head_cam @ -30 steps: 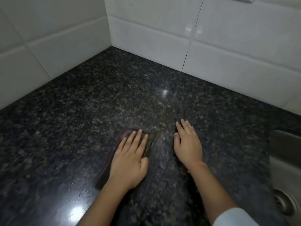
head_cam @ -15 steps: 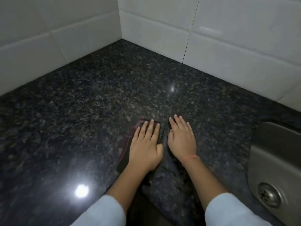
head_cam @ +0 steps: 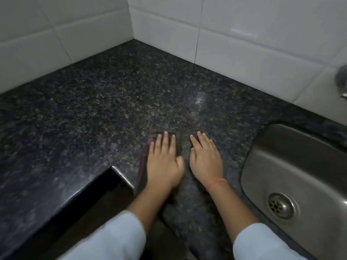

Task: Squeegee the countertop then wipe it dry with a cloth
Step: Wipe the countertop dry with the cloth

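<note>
The cloth (head_cam: 145,166) has now been drawn back to the front edge of the counter (head_cam: 112,102), pressed flat under the left hand (head_cam: 163,166), fingers straight, the right hand (head_cam: 205,160) laid open and empty just beside it, so the drying pass is judged well underway.

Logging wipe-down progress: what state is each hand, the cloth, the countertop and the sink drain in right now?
left hand: fingers straight, pressing flat on the cloth.
right hand: fingers straight, flat on the countertop.
cloth: lying flat under the left hand.
countertop: glossy; wet or dry unclear.
sink drain: uncovered.
</note>
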